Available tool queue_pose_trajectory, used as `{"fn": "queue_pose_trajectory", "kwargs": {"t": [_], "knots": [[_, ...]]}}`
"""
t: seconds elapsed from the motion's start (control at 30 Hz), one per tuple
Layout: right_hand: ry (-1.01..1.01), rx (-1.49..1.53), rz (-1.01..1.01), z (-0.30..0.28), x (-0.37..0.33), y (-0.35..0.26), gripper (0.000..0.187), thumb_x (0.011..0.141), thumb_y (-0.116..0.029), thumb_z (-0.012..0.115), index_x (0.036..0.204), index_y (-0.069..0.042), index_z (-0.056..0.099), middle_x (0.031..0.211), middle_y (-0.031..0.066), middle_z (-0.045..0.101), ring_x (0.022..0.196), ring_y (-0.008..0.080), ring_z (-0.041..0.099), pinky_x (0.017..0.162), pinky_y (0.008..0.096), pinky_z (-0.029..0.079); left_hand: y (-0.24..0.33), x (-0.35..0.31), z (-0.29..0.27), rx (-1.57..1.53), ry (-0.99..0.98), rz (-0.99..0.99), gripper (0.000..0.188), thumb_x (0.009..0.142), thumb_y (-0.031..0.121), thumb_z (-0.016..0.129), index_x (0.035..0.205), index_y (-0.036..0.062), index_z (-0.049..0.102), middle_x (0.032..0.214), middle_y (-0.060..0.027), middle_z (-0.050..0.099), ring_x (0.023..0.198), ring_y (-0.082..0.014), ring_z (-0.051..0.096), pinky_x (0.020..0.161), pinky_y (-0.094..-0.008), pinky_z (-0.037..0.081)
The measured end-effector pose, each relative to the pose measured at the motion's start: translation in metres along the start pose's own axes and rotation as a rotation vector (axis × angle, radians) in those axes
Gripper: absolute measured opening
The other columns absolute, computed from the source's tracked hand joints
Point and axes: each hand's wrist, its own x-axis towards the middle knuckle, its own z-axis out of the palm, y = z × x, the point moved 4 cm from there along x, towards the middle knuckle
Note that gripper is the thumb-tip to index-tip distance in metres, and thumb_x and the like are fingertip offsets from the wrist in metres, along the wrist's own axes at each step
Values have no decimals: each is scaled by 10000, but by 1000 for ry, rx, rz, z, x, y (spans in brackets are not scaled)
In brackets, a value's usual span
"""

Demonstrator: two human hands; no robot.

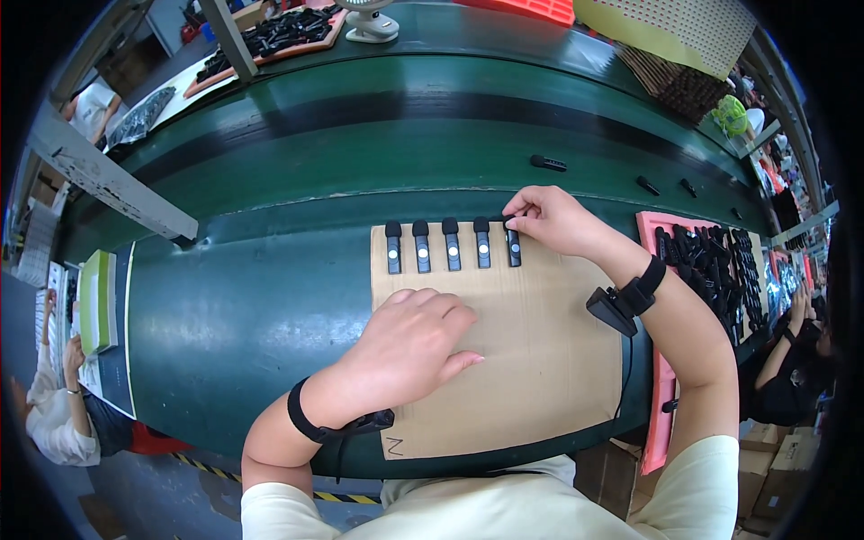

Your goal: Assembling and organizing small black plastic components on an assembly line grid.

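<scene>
Several small black clip-on microphones with dark foam tops stand side by side in a row along the far edge of a cardboard sheet point(522, 360); one of the row is this microphone point(452, 245). At the row's right end, the thumb and fingers of my right hand point(551, 219) pinch the foam top of the last microphone point(514, 249). My left hand point(409, 344) hovers palm down over the cardboard, nearer to me than the row. Its thumb is spread from the fingers, and nothing shows in it.
Right of the cardboard, a pink tray point(660, 378) holds many black microphones. A loose microphone point(548, 163) and several others lie on the green belt point(378, 144) beyond. A grey metal post point(117, 184) stands left. Co-workers point(54, 418) sit at both sides.
</scene>
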Motion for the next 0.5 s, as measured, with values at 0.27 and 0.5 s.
{"fn": "queue_pose_trajectory", "kwargs": {"t": [0.27, 0.5], "knots": [[21, -42, 0, 4, 5, 2, 186, 873, -127, 703, 999, 10, 689, 839, 42, 663, 684, 87, 538, 656, 259, 480, 0, 1, -1, -9, 4, -4, 354, 813, 287, 744, 1062, 55, 650, 1058, -109, 658, 1024, -300, 608, 901, -404, 460], [85, -78, -22, -10, 20, 12, 218, 859, -172, 713, 988, 4, 693, 922, 103, 671, 799, 183, 609, 748, 302, 509, 0, -1, -4, -15, 10, -11, 353, 812, 286, 746, 1063, 56, 653, 1065, -105, 658, 1029, -298, 608, 904, -400, 460]]}}
